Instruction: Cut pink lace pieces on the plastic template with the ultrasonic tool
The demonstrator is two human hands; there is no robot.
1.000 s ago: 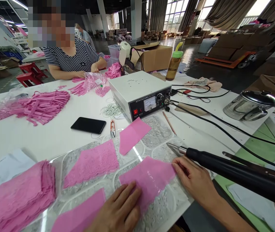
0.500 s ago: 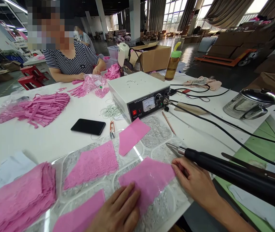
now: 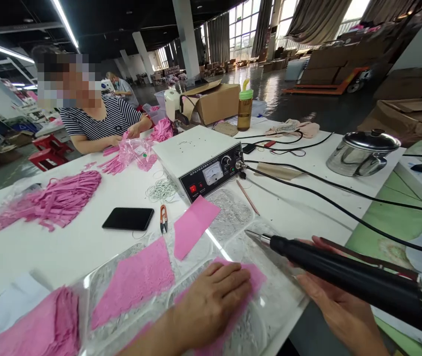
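My left hand lies flat, fingers spread, on a pink fabric piece that rests on a clear patterned plate. My right hand is at the plate's right edge, behind a black wand tool with a metal tip. Its fingers are stretched out and partly hidden by the wand. A pink lace piece and a plain pink piece lie further left on the plate. A stack of pink lace sits at the near left.
A white machine box with a dial stands behind the plate, its black cables running right. A phone, snips, pink strips, a steel pot and a bottle are on the table. A person in stripes works opposite.
My left hand slid up and right across the pink piece. My right hand left the fabric's right corner and drew back under the wand. The view tilted upward.
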